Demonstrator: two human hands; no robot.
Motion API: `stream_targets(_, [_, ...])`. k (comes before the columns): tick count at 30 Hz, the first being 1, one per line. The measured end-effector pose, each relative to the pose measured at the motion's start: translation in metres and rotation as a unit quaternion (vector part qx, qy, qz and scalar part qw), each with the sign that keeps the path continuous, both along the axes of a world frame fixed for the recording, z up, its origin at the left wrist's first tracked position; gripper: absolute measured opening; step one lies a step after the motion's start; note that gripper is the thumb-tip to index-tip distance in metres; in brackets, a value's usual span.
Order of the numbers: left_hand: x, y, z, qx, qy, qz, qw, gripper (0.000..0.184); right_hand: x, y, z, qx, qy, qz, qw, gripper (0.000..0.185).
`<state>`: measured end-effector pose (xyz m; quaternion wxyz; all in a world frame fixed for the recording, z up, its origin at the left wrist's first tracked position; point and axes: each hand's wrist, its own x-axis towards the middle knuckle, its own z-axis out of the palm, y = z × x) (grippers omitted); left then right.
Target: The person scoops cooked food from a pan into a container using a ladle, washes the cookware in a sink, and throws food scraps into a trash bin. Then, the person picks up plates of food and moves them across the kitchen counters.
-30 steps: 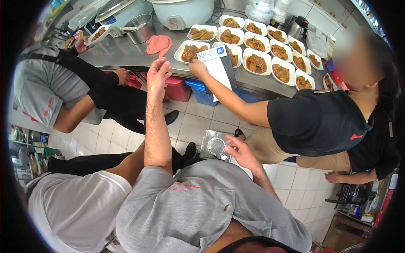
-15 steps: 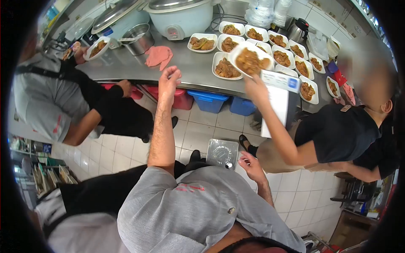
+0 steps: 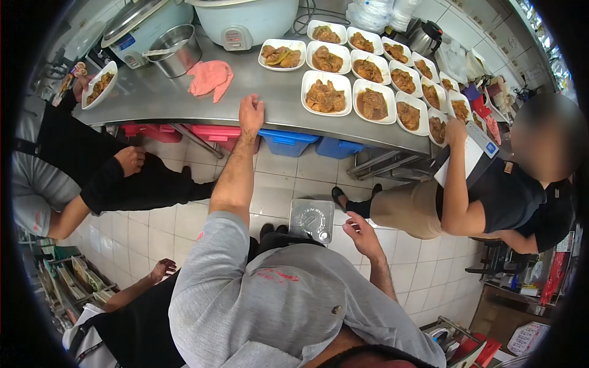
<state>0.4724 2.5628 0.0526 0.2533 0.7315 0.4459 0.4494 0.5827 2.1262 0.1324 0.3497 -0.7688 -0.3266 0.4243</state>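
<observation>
My left hand (image 3: 251,115) is over the counter's front edge (image 3: 264,121), its fingers curled together with nothing visible in them. Low in front of my body, my right hand (image 3: 363,236) has its fingers apart and holds nothing. A clear square plastic item (image 3: 311,221) lies below, left of that hand. On the steel counter, several white dishes of brown stew (image 3: 327,93) stand in rows. One dish with a green piece (image 3: 282,55) is nearest to my left hand, and a pink cloth (image 3: 210,80) lies left of it.
A co-worker at right (image 3: 469,196) holds a clipboard (image 3: 469,153) and reaches to a dish. Another at left (image 3: 67,159) has a tilted dish (image 3: 100,87). A metal pot (image 3: 175,52) and rice cooker (image 3: 245,27) stand behind. Blue bins (image 3: 288,142) sit below.
The co-worker with the clipboard has carried a dish from the row's left end to the right. My left hand's fingers have drawn together; my right hand stays low. A co-worker's hand shows at lower left.
</observation>
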Motion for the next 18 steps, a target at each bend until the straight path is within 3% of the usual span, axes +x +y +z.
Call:
stream_targets(3, [0.003, -0.006, 0.006, 0.015, 0.072, 0.010, 0.997, 0.030, 0.009, -0.003, -0.013, 0.017, -0.007, 0.021, 1.000, 0.048])
stream_targets(11, [0.007, -0.007, 0.010, 0.045, 0.086, 0.003, 0.995, 0.037, 0.023, 0.005, -0.017, 0.002, 0.001, 0.020, 1.000, 0.046])
stream_targets(15, [0.008, -0.005, 0.016, 0.007, 0.064, -0.005, 0.998, 0.039, 0.027, 0.015, -0.029, 0.017, 0.000, -0.024, 1.000, 0.046])
stream_targets(18, [0.002, 0.003, 0.022, -0.134, 0.003, -0.084, 0.987, 0.034, 0.023, 0.039, -0.018, -0.016, -0.020, -0.066, 0.998, 0.046])
